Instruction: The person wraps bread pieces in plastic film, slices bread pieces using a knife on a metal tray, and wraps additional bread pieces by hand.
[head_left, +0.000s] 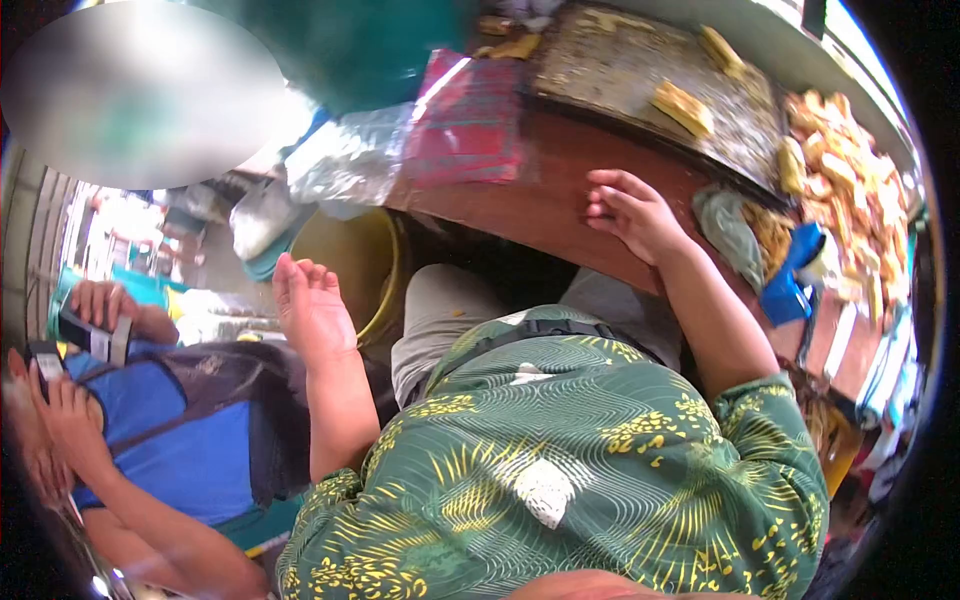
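Observation:
My left hand (316, 305) is raised beside the bucket (398, 265) with the yellow rim, palm turned up and fingers stretched, holding nothing. Over the reddish-brown tabletop (560, 190) hovers my right hand (640, 215), its fingers loosely bent and apart, with nothing between them. A red checked plastic packet (465, 125) lies to the left of that hand, next to a clear plastic bag (345, 155). Beyond it a dark, crumb-covered baking tray (610, 75) carries a few yellowish baked pieces, one of them a split piece (683, 108).
Many baked pieces (850, 190) are heaped at the right. A greenish plastic bag (728, 235) and a blue object (795, 275) lie near my right forearm. At the left, close by, another person in a blue vest (190, 460) holds a dark device (95, 335).

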